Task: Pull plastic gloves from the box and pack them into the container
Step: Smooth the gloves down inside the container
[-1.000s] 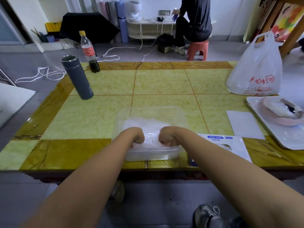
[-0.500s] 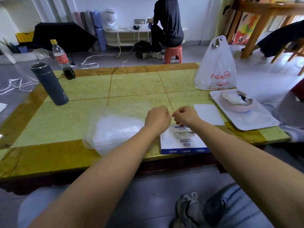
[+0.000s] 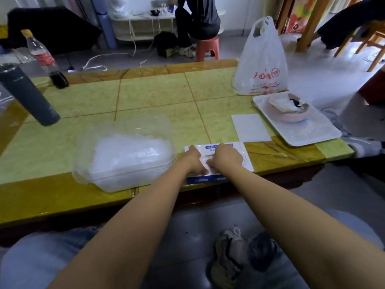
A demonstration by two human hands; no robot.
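A flat white and blue glove box (image 3: 246,162) lies at the table's near edge. Both my hands rest on top of it. My left hand (image 3: 194,161) presses down on the box's left half with curled fingers. The bent fingers of my right hand (image 3: 226,158) reach the oval opening in the box's middle, and they hide what is under them. To the left of the box stands a clear plastic container (image 3: 125,159), its lid open and several crumpled see-through gloves (image 3: 129,151) piled inside.
On the yellow-green table (image 3: 156,90) a dark flask (image 3: 27,94) and a cola bottle (image 3: 44,59) stand far left. A white plastic bag (image 3: 261,65), a white tray (image 3: 312,130) with a bowl and a paper sheet (image 3: 250,128) lie right. A person sits behind on a stool.
Both hands left the container and moved right onto the glove box, then lowered to its opening. My head turned right, so the container now appears further left.
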